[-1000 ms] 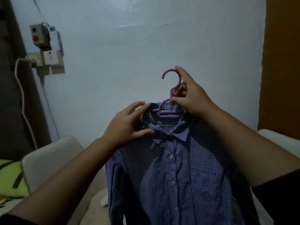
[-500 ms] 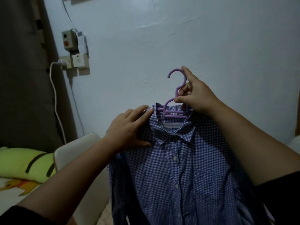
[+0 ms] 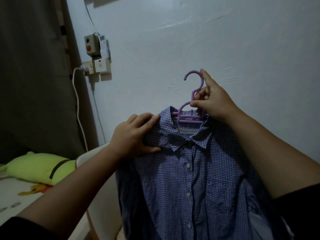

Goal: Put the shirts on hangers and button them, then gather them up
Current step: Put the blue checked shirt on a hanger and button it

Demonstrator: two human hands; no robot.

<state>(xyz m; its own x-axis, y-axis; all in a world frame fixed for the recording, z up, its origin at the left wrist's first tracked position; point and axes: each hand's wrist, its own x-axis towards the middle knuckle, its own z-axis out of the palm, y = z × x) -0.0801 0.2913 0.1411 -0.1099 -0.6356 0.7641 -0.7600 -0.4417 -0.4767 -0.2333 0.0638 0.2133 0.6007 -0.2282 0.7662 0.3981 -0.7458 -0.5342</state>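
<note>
The shirt is being held up in front of the wall, hung on the hanger, which serves as the landmark here. The hanger neck, just under the hook, is being pinched by the right hand, with the index finger laid up along the hook; this grip is carrying the whole load. The left shoulder of the shirt, just left of and below the hanger, is being grasped by the left hand: the fingers are lying over the shoulder seam up to the collar edge, and the thumb is pressing the front cloth beneath. The hanger bars are showing inside the collar opening, above the neck label.

Step judged in hand: seating and squaring the shirt on the hanger, left shoulder side. The placket below the hanger is being shown with at least three buttons in a column. The front edges are lying closed over each other, but whether the buttons are fastened cannot be told; the collar is lying open.

Next move, as a judgement: if unfastened, buttoning is being called for, and that needs two free hands or a support for the hanger, since the right hand is occupied. The cloth is looking light and limp, so a slipped shoulder is the likely fault.

Below and far left of the hanger, a bed with a green plush is being seen; left and above, a wall socket with a cable.
</note>
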